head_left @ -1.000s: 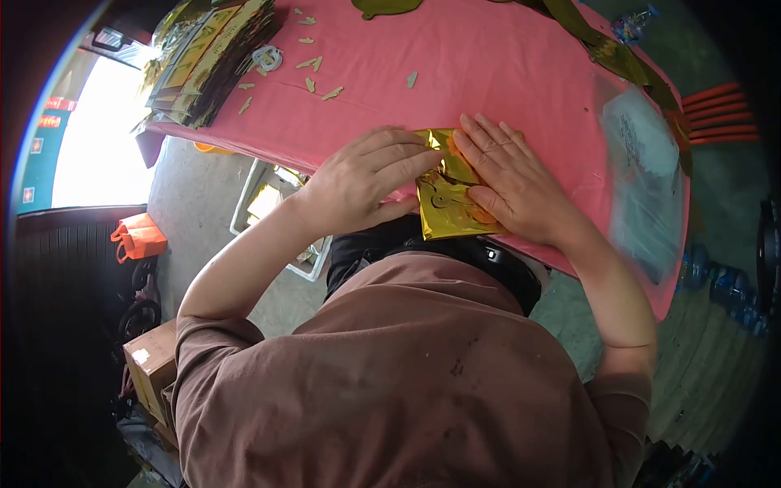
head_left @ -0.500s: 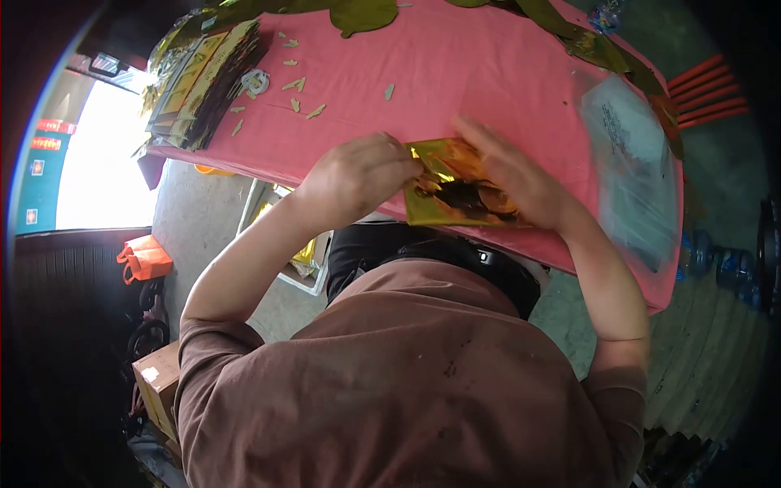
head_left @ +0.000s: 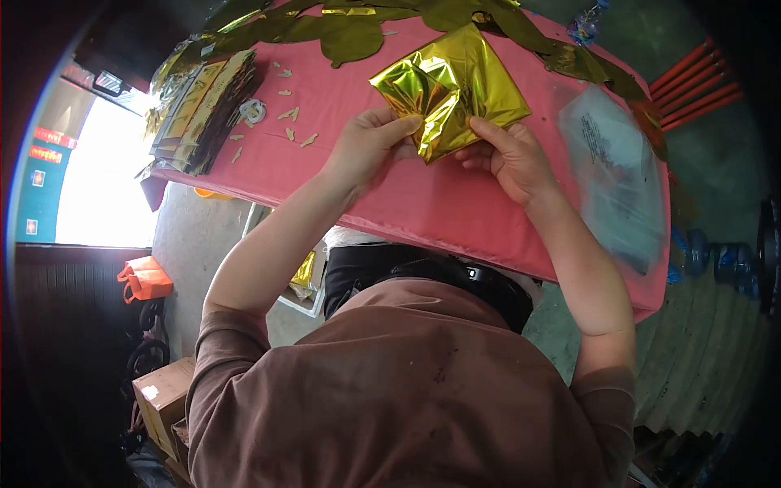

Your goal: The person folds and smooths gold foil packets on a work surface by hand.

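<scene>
The gold foil sheet (head_left: 449,85) is lifted off the pink tablecloth (head_left: 342,114) and held up above the near part of the table, between the person's chest and the far edge. It is crumpled and partly folded, roughly diamond-shaped, with its long axis running from the near-left corner to the far-right corner; its lowest point hangs toward the person, between the two hands, and its upper corner points away toward the dark green foil pieces (head_left: 350,32) at the far edge.

The left hand (head_left: 370,146) is closed in a pinch, thumb against curled fingers, gripping the sheet's lower left edge. The right hand (head_left: 508,159) is likewise pinched shut, thumb on top and fingers beneath, holding the lower right edge. The hands are close together, just beside each other, with the foil's bottom fold between them.

To the left lies a stack of gold-printed packets (head_left: 203,98), with small foil scraps (head_left: 289,122) scattered nearby. At the right end of the table rests a clear plastic bag (head_left: 614,179).
</scene>
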Demonstrator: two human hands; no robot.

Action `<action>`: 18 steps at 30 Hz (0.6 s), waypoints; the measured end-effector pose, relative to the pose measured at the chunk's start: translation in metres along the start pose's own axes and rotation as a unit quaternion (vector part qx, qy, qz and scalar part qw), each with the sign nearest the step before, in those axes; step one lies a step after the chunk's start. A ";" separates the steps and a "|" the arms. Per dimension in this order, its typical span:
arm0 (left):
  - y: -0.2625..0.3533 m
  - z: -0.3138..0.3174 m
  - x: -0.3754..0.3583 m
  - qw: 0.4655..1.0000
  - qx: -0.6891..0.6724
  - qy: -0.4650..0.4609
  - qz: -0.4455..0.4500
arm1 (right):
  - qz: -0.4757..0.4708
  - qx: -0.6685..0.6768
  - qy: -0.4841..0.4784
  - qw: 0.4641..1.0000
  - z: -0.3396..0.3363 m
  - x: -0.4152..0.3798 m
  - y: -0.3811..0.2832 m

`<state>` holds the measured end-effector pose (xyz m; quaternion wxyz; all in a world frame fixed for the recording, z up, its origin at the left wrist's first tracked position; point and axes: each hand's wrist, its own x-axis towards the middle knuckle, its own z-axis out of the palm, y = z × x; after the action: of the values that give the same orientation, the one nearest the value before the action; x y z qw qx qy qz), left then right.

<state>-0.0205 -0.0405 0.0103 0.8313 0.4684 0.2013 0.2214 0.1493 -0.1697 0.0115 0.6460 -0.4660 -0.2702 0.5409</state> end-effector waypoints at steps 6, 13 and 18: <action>0.001 -0.001 0.003 0.999 0.025 0.024 -0.006 | -0.047 -0.012 0.050 0.998 -0.004 0.006 0.009; 0.021 -0.029 -0.005 0.998 0.046 0.026 0.038 | -0.043 -0.025 0.071 0.996 -0.011 0.002 0.006; 0.074 -0.086 -0.016 0.879 0.447 0.098 0.132 | -0.048 -0.039 0.084 0.995 -0.013 0.001 0.006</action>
<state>-0.0933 0.0448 0.0355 0.4722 0.7886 0.2954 0.2605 0.1578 -0.1731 0.0001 0.6729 -0.5213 -0.2577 0.4573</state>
